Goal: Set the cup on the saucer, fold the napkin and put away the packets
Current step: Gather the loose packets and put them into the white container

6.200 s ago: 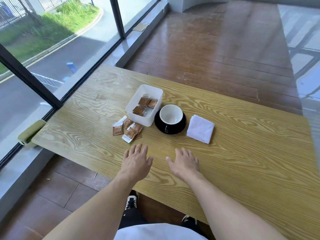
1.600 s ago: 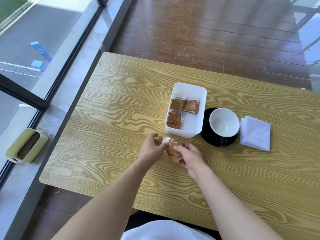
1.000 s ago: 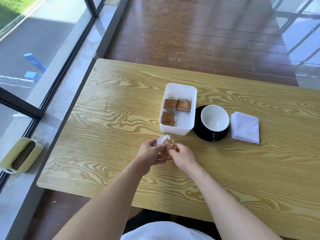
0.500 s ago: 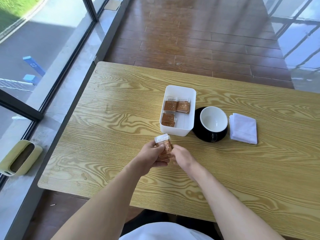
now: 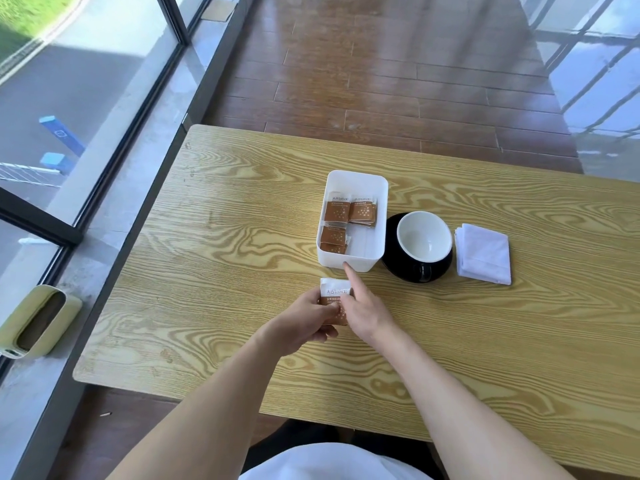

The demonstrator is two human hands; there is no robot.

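Observation:
My left hand (image 5: 300,323) grips a small stack of brown-and-white packets (image 5: 334,294) just in front of the white tray (image 5: 375,216). My right hand (image 5: 363,308) rests against the stack's right side, its index finger stretched toward the tray's near wall. Several more brown packets (image 5: 348,213) lie inside the tray. To the tray's right a white cup (image 5: 424,237) sits on the black saucer (image 5: 394,265). A folded white napkin (image 5: 483,252) lies right of the saucer.
The wooden table (image 5: 242,244) stands beside a glass window wall on the left. A pale green container (image 5: 38,322) lies on the sill at the left. Dark wooden floor stretches beyond the table's far edge.
Loose packets that lay left of the tray have been gathered into a stack in my hands. Over the last half second my right index finger has stretched out toward the tray.

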